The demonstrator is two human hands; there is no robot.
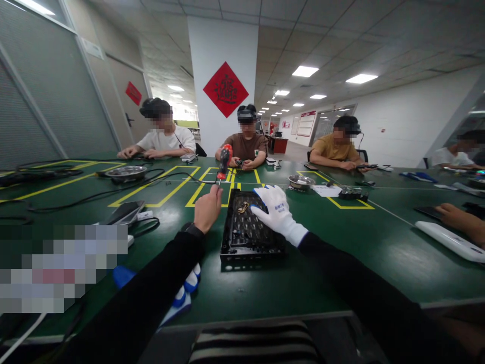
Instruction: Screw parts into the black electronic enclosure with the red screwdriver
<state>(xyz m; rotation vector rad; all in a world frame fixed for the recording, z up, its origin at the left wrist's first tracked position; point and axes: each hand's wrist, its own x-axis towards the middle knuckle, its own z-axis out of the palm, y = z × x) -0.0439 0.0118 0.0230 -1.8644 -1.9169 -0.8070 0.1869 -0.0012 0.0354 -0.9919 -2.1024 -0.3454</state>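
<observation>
My left hand is bare and closed round the metal shaft of a screwdriver, whose red and black handle points up. It is just left of an open black casing on the table. My right hand, in a white glove with blue fingertips, lies over the casing's right side with its fingers apart. Inside the casing is a small brass-coloured part among rows of small light pegs. A loose blue and white glove lies partly hidden under my left forearm.
Metal bowls stand farther back on the green table, which is marked with yellow tape. Black cables run across the left side. A long white device lies at the right, near another person's hand. Several people sit across the table.
</observation>
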